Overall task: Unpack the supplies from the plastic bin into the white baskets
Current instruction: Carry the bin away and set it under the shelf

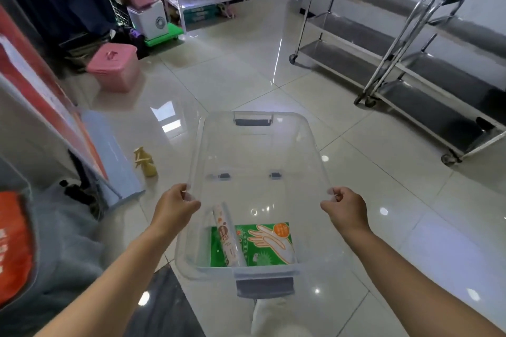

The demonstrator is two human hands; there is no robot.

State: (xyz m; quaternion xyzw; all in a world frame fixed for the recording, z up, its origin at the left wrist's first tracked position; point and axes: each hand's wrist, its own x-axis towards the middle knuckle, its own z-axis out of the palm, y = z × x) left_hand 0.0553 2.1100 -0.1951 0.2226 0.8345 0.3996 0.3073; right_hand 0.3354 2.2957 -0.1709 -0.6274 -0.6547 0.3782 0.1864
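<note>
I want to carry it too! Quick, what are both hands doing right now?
Left hand: closed on the left rim of the clear plastic bin.
Right hand: closed on the bin's right rim.

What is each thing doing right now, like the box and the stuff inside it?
Bin: lid off, held up by both long rims, nearly empty.
Left hand: grip closed on the bin's left rim.
Right hand: grip closed on the bin's right rim.
Roll: lying in the bin, partly on the green pack.
Green pack: flat on the bin's bottom.
Pink box: lid on.
</note>
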